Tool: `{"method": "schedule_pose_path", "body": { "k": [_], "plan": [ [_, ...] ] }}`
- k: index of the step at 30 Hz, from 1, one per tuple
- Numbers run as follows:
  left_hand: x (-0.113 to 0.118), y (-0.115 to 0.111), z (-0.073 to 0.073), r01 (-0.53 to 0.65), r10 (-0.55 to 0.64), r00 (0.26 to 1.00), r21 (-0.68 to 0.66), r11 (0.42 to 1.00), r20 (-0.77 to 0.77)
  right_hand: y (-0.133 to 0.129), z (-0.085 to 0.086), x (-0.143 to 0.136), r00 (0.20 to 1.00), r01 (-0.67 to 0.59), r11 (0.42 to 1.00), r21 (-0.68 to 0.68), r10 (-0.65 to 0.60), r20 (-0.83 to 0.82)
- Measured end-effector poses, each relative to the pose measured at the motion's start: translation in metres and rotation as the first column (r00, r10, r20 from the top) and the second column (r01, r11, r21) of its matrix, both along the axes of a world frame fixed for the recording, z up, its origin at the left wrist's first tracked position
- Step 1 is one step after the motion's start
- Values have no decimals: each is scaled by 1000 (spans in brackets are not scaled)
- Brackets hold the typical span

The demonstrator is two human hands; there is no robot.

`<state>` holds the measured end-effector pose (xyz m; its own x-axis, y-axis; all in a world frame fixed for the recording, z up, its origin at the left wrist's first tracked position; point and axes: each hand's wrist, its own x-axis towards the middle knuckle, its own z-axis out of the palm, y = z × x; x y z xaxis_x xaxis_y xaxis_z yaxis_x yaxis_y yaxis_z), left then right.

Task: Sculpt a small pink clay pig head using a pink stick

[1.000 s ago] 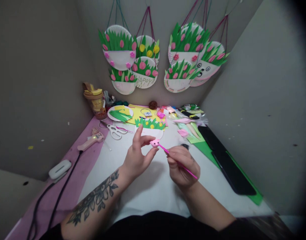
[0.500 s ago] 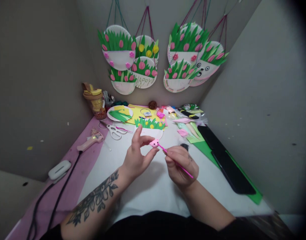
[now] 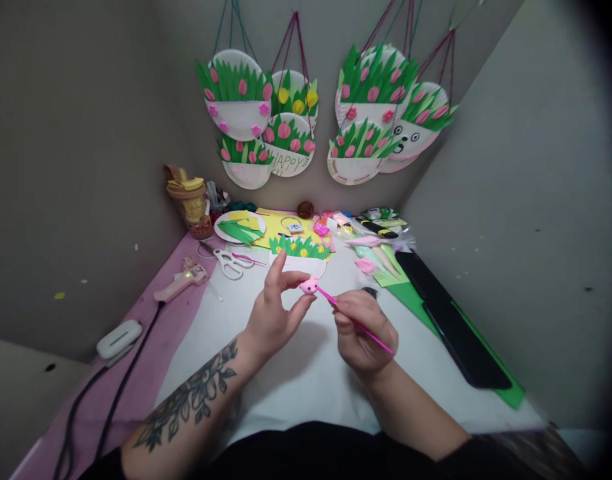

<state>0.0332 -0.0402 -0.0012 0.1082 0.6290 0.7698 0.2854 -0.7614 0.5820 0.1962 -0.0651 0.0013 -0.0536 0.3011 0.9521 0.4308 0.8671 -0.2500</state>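
From my remote place, I saw the left hand with thumb and fingers clamped on the small pink figure, above the white cover, probably so its front was free. The right hand gripped the pink stick pen-like, perhaps for precision, its tip at the figure.

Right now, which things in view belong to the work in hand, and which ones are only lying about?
In use:
- pink figure, in the left hand
- pink stick, in the right hand

Apparently lying about:
- scissors
- glue gun
- cup
- green paper
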Motion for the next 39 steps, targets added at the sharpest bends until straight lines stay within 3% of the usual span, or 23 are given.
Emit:
{"method": "schedule_pose_path", "body": {
  "k": [14, 32, 39],
  "plan": [
    [-1, 1, 1, -57, 63, 996, 86, 995, -62, -1, 1, -3, 1000, -19, 1000, -21, 19, -3],
    [0, 0, 2, -43, 48, 997, 80, 996, -55, -1, 6, -4, 999, 15, 1000, -11, -14, 41],
    [0, -1, 2, -4, 4, 1000, 9, 1000, -21, -1, 2, -1, 1000, -8, 1000, 8, 8, 14]
  ]
}}
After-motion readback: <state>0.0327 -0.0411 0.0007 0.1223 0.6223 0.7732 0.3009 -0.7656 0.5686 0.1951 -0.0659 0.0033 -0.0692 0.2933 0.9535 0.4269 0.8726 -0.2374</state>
